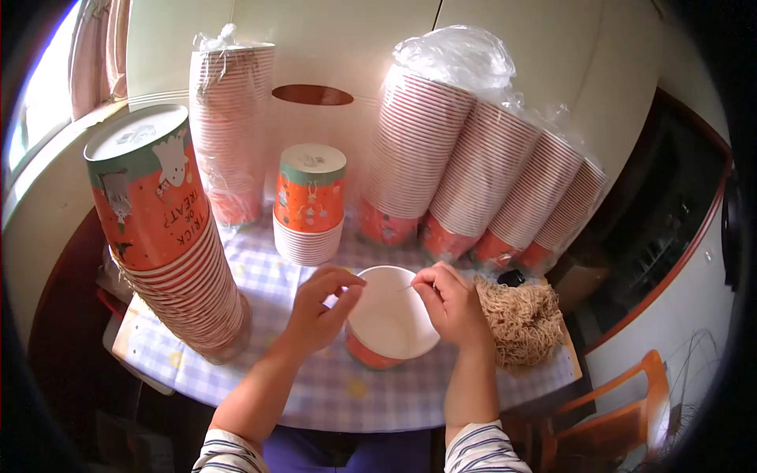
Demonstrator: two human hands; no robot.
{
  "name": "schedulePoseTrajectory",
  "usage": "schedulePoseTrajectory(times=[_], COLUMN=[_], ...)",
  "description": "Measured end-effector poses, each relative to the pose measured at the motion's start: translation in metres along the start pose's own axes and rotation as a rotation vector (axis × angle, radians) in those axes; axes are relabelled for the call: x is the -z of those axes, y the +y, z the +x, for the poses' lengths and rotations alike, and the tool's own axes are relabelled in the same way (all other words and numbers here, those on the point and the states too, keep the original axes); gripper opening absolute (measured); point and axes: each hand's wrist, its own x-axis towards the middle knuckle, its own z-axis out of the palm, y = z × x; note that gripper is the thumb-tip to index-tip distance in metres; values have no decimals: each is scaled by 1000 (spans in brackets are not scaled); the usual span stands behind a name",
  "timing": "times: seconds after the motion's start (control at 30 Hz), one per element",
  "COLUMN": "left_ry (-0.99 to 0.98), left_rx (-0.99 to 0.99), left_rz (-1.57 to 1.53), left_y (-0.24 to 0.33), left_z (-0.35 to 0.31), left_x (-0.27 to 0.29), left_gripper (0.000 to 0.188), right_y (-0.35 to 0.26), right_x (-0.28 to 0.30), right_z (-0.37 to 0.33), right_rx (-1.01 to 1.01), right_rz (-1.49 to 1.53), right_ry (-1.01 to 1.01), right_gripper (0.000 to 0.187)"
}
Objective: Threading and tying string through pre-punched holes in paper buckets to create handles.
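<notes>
Grip: a thin string (410,287) is pinched by the right hand (451,303); the left hand (319,307) pinches beside the light, crushable paper cup (390,315), best held at its rim, between both.

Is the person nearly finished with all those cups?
Hard to say. Done, perhaps: the short stack and the tall upside-down stack. In hand: one orange cup lying on its side, the left hand and right hand pinching something thin at its rim, beside a pile of tan string. Left, it seems: the plastic-wrapped stacks behind.
</notes>
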Motion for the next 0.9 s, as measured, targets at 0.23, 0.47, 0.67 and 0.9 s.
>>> schedulePoseTrajectory(times=[0.23, 0.47, 0.67, 0.9], left_ry=[-467, -461, -394, -445], left_rx=[327, 383, 284, 353], left_rz=[35, -18, 0, -7], left_y=[33, 28, 27, 33], left_z=[22, 19, 18, 16], left_x=[-14, -26, -23, -21], left_gripper=[22, 24, 19, 16], right_y=[-7, -3, 1, -12], right_x=[6, 9, 3, 15], right_z=[2, 0, 1, -2], right_rx=[135, 124, 150, -29], right_rz=[-103, -97, -51, 56], right_ry=[81, 61, 16, -136], right_gripper=[9, 10, 11, 17])
